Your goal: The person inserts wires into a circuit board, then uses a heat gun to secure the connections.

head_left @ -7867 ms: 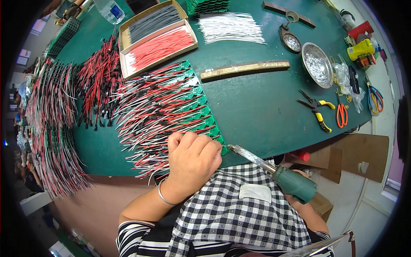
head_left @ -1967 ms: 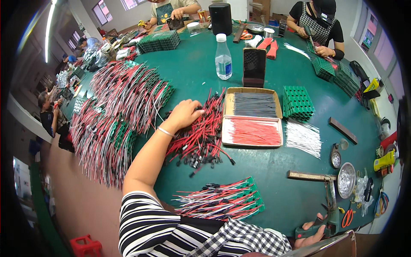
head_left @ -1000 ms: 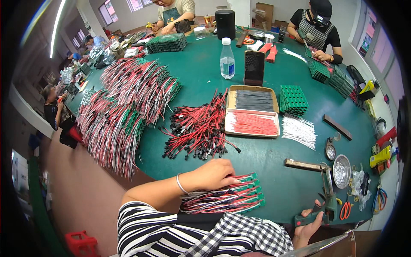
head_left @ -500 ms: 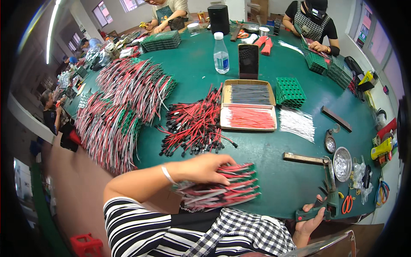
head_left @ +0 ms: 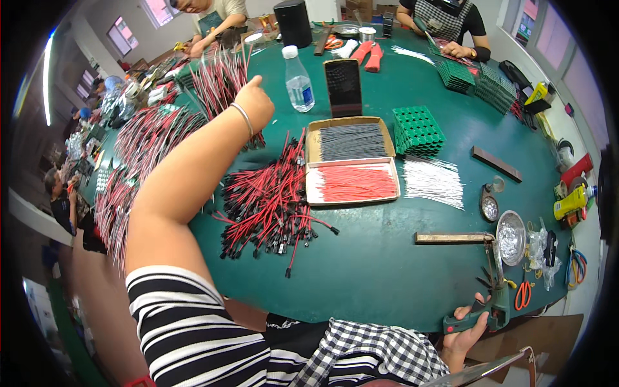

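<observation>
My left hand [head_left: 253, 103] is stretched far out over the green table [head_left: 387, 271], shut on a fan of red and black wires on a green strip [head_left: 218, 76]. It hovers above the heaps of similar wired strips [head_left: 145, 138] at the left. My right hand [head_left: 465, 327] rests at the table's near edge, shut on a green-handled soldering iron [head_left: 485, 311] whose tip points up toward a wooden strip [head_left: 451, 237]. A loose pile of red and black connector wires [head_left: 271, 206] lies in front of me.
A two-part tray holds black wires [head_left: 351, 140] and red wires [head_left: 358, 182]; white wires [head_left: 433, 180] and stacked green holders [head_left: 418, 129] lie to its right. A water bottle [head_left: 298, 80], a phone [head_left: 343, 87], a metal bowl [head_left: 511, 235] and orange scissors [head_left: 523, 293] stand around. Other people work at the far side.
My left hand picked the wired green strip up from the near table edge and carried it far left over the heaps. My right hand stayed put with the soldering iron.
</observation>
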